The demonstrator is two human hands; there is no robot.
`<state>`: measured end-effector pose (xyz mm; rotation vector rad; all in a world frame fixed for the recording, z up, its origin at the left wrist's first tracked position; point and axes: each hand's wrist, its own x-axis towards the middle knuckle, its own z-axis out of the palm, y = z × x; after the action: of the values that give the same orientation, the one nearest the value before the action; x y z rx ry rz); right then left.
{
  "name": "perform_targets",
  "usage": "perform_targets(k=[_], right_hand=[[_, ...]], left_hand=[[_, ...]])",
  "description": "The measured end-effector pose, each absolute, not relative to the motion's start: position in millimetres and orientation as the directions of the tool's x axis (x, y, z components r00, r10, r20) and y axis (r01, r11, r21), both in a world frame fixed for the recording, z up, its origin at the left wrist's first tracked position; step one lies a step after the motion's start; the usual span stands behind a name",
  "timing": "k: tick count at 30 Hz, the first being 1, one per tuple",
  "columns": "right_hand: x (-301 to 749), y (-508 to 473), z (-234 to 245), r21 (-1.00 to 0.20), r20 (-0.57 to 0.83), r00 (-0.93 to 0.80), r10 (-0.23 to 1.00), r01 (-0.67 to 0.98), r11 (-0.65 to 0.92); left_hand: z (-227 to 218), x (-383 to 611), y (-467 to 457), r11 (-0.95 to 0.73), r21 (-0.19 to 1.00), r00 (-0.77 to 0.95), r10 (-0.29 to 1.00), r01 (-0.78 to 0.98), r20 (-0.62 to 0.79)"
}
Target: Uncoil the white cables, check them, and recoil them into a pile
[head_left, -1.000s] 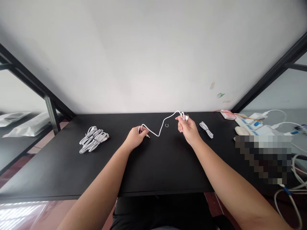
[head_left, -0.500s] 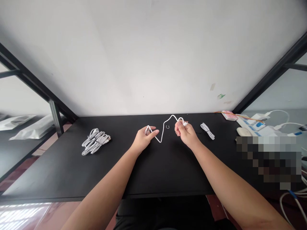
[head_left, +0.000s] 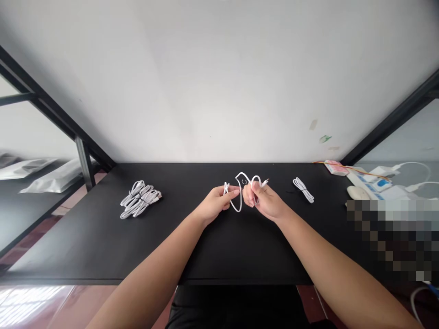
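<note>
A white charging cable (head_left: pixel 240 201) runs between my two hands above the black table (head_left: pixel 240 256). My left hand (head_left: pixel 219 202) is closed on a looped part of it, thumb on top. My right hand (head_left: pixel 262 198) grips another loop, and a plug end (head_left: pixel 265 183) pokes out past the thumb. Between the hands the cable sags in a loose bend. Behind them a small white ring-like mark (head_left: pixel 244 182) shows on the table. Off to the left lie several bundled white cables (head_left: pixel 140 200) with dark ties. A single tied white cable (head_left: pixel 303 190) rests to the right.
White power strips with plugs (head_left: pixel 368 183) and a white mouse-like object (head_left: pixel 357 193) sit at the right end. A pink-and-white box (head_left: pixel 336 167) stands by the wall (head_left: pixel 212 91). Black frame posts (head_left: pixel 85 164) rise at the sides. Part of the right is pixelated.
My hands have come closer together, the left one moving right. The cable span between them is shorter and more bent. The view has shifted slightly.
</note>
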<state>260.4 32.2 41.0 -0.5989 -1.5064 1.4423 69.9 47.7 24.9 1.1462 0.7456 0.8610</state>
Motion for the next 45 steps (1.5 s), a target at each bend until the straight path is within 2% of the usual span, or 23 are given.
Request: perform_targets(k=[7, 16, 22, 26, 30, 34, 37, 40, 42, 45], right_hand=[[256, 33, 35, -0.983, 0.186, -0.49, 0.852, -0.104, 0.154], [255, 34, 40, -0.971, 0.101, -0.551, 0.828, 0.129, 0.204], [254, 32, 37, -0.943, 0.014, -0.565, 0.825, 0.268, 0.199], [254, 31, 35, -0.952, -0.014, -0.55, 0.835, 0.263, 0.158], [253, 31, 34, -0.954, 0.008, -0.533, 0.846, 0.248, 0.165], [254, 32, 33, -0.953, 0.048, -0.425, 0.904, 0.253, 0.17], [253, 34, 32, -0.987, 0.048, -0.364, 0.93, 0.127, 0.101], [252, 36, 30, -0.998, 0.049, -0.318, 0.947, -0.04, 0.038], [251, 37, 28, -0.996, 0.073, -0.298, 0.952, 0.021, 0.083], [252, 39, 26, -0.938, 0.16, -0.293, 0.943, 0.251, 0.237]], left_hand=[[31, 66, 46, 0.302, 0.879, 0.499, 0.862, -0.369, -0.087], [38, 56, 47, 0.297, 0.762, 0.465, 0.885, -0.576, 0.006], [40, 59, 47, 0.287, 0.799, 0.394, 0.917, -0.528, -0.069], [38, 60, 51, 0.274, 0.75, 0.325, 0.942, -0.602, -0.083], [37, 58, 55, 0.244, 0.721, 0.254, 0.962, -0.649, -0.096], [35, 58, 57, 0.171, 0.799, 0.127, 0.985, -0.576, -0.119], [33, 59, 56, 0.076, 0.899, 0.045, 0.997, -0.431, -0.063], [31, 63, 53, 0.053, 0.951, 0.105, 0.994, -0.305, -0.021], [32, 65, 51, 0.089, 0.945, 0.14, 0.989, -0.316, -0.046], [33, 64, 53, 0.162, 0.877, 0.148, 0.983, -0.453, -0.105]])
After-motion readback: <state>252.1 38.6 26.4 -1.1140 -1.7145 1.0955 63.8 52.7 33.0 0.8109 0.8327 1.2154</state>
